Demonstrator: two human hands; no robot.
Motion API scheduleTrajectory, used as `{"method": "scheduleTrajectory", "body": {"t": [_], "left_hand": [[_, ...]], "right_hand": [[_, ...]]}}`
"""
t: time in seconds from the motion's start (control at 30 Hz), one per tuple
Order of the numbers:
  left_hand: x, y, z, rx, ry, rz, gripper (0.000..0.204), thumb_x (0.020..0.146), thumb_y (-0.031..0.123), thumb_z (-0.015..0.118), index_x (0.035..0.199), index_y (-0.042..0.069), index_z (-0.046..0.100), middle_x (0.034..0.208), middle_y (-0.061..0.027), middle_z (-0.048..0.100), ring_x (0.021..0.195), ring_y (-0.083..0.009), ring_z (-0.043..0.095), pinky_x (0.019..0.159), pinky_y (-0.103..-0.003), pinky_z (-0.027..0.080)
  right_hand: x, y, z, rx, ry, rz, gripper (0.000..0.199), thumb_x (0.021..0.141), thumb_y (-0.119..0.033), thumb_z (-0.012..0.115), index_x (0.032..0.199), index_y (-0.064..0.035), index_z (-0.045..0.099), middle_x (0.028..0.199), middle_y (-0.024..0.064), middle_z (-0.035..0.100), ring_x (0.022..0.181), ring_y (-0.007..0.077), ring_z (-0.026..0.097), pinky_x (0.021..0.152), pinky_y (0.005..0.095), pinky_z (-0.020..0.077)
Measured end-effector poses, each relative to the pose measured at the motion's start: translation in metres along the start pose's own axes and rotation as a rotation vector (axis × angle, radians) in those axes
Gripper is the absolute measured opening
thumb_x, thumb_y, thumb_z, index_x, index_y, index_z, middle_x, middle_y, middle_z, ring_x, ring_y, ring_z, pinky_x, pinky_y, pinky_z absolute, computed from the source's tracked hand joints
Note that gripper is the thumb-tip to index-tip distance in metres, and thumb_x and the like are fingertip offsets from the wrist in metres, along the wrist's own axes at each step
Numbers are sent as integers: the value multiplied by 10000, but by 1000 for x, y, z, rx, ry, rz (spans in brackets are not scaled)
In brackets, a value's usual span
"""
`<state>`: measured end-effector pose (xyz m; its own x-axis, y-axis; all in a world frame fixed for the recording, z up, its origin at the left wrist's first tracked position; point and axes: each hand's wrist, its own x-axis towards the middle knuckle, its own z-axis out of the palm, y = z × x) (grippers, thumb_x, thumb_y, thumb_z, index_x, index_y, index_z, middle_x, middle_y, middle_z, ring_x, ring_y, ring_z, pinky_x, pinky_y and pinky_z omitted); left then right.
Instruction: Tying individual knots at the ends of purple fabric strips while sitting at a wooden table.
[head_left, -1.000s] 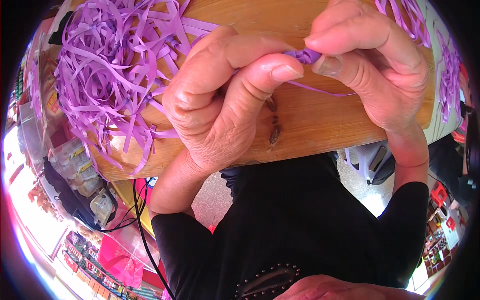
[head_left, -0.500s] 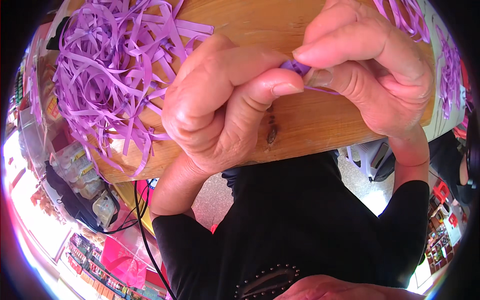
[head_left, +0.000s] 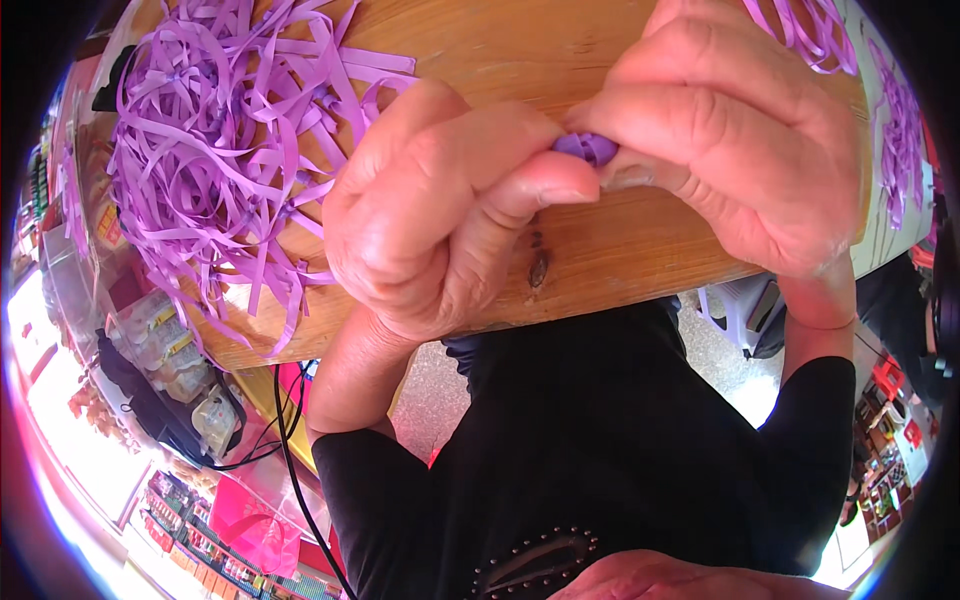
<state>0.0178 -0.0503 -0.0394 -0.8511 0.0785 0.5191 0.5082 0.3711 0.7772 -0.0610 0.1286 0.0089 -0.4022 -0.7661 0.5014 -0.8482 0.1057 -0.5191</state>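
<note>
Between my two hands, just above the wooden table [head_left: 590, 250], is a small purple piece [head_left: 586, 149], rounded and slotted, like a plastic buckle or clasp. My left hand [head_left: 430, 205] pinches its left end between thumb and curled forefinger. On the other end, the thumb and forefinger of my right hand [head_left: 740, 140] close from the right. Fingers cover part of the piece, so its full shape is hidden. Left of my left hand lies a big tangled heap of purple ribbons [head_left: 220, 150], with small darker purple pieces among them.
More purple ribbons [head_left: 815, 30] lie at the far right, and another bunch [head_left: 897, 140] rests on a white surface beside the table. Black cables [head_left: 285, 440] hang below the table's left front edge. A white plastic stool [head_left: 738, 315] stands under the right side.
My right fingers have curled in closer around the purple piece, and more of it shows between my hands. The thin purple strand below it is out of sight. My left hand has barely shifted.
</note>
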Motion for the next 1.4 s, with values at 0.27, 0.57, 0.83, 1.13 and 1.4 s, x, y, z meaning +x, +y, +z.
{"method": "scheduleTrajectory", "body": {"t": [0.27,0.57,0.83,1.13,1.4], "left_hand": [[-1,-4,3,96,-41,260,288,768,220,684,939,19,567,673,-70,536,536,-162,470,487,-268,371],[-1,-18,4,252,104,459,330,724,219,717,954,25,581,670,-72,557,521,-169,472,448,-254,339],[2,-4,-3,315,-16,333,319,712,181,727,951,14,597,711,-88,607,542,-171,498,485,-253,377],[7,-1,0,349,-67,165,270,751,215,687,905,9,605,741,-86,628,577,-181,534,522,-262,421],[5,-10,-5,275,-144,337,268,739,209,692,894,9,604,704,-84,596,572,-193,534,514,-273,427]], "right_hand": [[-12,-6,-5,212,-119,166,88,766,-46,643,818,25,646,727,92,603,631,168,563,473,255,423],[-12,8,-4,330,-336,150,289,862,-225,554,931,55,566,758,122,548,678,261,549,592,315,430],[-13,9,-2,475,-320,348,319,887,-270,530,931,43,570,769,110,551,674,235,553,598,299,424],[-14,15,6,655,-219,367,240,827,-195,615,741,26,577,637,87,499,581,183,493,506,285,352],[-15,5,11,738,-180,527,308,806,-220,626,648,32,546,561,78,434,518,180,415,478,300,290]]}}
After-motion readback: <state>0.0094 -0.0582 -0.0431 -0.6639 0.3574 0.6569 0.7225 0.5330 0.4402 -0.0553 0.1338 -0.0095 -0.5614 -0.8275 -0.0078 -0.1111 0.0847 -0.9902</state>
